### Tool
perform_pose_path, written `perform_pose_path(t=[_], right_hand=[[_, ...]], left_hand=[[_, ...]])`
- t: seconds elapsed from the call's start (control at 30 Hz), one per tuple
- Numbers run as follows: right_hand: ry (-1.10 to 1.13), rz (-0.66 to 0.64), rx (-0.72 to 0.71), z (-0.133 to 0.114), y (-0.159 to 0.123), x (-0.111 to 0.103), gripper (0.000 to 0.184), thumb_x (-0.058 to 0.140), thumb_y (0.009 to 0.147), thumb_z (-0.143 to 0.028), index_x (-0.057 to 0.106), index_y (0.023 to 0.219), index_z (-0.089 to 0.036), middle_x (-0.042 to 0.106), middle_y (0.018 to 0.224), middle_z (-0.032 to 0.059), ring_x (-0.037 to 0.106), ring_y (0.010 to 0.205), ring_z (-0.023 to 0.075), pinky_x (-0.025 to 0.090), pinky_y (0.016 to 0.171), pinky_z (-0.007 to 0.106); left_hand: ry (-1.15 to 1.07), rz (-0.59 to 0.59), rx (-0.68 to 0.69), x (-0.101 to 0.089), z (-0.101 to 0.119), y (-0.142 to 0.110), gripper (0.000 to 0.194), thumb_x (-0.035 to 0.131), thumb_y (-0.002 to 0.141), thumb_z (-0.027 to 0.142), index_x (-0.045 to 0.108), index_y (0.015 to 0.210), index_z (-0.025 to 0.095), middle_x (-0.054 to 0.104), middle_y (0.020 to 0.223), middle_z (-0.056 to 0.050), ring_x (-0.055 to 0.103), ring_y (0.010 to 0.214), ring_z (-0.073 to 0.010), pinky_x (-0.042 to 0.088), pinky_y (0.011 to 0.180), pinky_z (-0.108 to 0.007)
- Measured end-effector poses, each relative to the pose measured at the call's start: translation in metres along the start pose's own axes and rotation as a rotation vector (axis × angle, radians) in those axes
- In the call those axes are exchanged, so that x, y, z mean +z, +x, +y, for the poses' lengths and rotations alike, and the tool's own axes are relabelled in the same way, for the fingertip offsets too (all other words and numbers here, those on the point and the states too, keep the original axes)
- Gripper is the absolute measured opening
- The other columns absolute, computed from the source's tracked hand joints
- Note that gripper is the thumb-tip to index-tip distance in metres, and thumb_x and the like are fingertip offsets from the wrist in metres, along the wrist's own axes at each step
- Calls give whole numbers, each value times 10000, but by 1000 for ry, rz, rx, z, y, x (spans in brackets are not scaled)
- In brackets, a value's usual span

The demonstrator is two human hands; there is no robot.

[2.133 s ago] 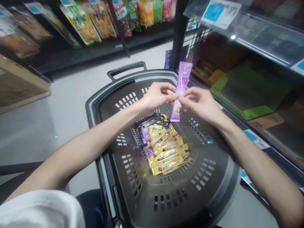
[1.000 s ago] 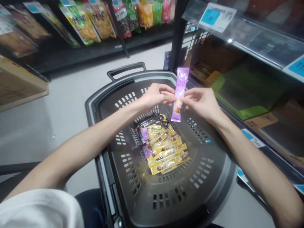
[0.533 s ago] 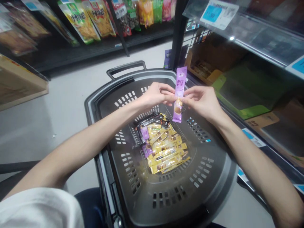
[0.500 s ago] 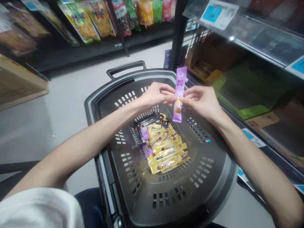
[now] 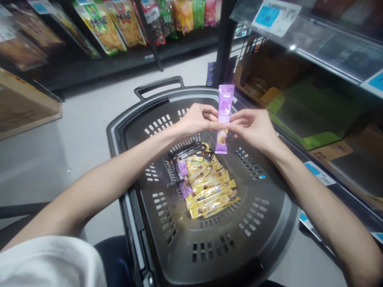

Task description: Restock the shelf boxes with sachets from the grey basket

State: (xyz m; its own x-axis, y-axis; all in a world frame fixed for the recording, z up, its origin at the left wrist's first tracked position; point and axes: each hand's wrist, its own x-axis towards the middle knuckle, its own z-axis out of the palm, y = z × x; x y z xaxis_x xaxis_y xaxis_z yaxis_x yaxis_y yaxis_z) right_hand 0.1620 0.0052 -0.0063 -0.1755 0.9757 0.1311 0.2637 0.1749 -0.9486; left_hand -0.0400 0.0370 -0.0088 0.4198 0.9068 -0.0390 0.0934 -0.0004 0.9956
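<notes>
A slim purple milk tea sachet point(image 5: 222, 139) stands nearly upright above the far part of a dark shopping basket point(image 5: 239, 255). My left hand point(image 5: 197, 118) pinches its left edge. From the other side, my right hand point(image 5: 253, 125) grips the same sachet, thumb across its front. Both thumbs meet near its middle. Down on the basket floor lies a pile of yellow sachets point(image 5: 212, 183), mostly side by side. Black sachets point(image 5: 190, 150) are at the far end of the pile, and purple sachets point(image 5: 184, 188) show along its left side.
A black shelf with snack bags point(image 5: 101, 30) runs along the back. On the right are shelves with price tags point(image 5: 275, 18) and open cardboard boxes point(image 5: 254, 83). A brown carton point(image 5: 26, 103) stands on the floor at left. The basket's handle point(image 5: 160, 85) sticks out at its far edge.
The purple sachet has shifted slightly left and turned a little more upright. My right hand has moved slightly left with it, and the thumbs are closer together. The basket has not moved.
</notes>
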Motion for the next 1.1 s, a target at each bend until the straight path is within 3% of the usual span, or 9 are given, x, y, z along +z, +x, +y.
perform_pose_path(t=[0.33, 0.53, 1.1], right_hand=[[-15, -23, 23, -6, -1, 1, 163, 830, 740, -162, 751, 870, -107, 751, 745, 75, 663, 544, 130, 552, 524, 236], [-28, -29, 31, -6, -1, 1, 184, 832, 733, -187, 759, 883, -108, 761, 779, 78, 672, 573, 140, 562, 523, 236], [-62, -18, 0, -1, -1, 0, 203, 826, 726, -190, 733, 892, -118, 762, 775, 79, 681, 576, 149, 553, 550, 256]], left_hand=[[-9, 36, -65, 1, 0, 0, 330, 925, 588, 178, 633, 724, 108, 619, 612, 19, 512, 565, -49, 359, 591, -242], [16, 40, -66, 2, 2, -2, 307, 909, 625, 189, 633, 730, 107, 599, 589, 29, 481, 542, -42, 325, 572, -242], [-27, 33, -65, -1, -4, 1, 322, 909, 621, 165, 651, 805, 111, 684, 680, -10, 582, 613, -71, 428, 643, -247]])
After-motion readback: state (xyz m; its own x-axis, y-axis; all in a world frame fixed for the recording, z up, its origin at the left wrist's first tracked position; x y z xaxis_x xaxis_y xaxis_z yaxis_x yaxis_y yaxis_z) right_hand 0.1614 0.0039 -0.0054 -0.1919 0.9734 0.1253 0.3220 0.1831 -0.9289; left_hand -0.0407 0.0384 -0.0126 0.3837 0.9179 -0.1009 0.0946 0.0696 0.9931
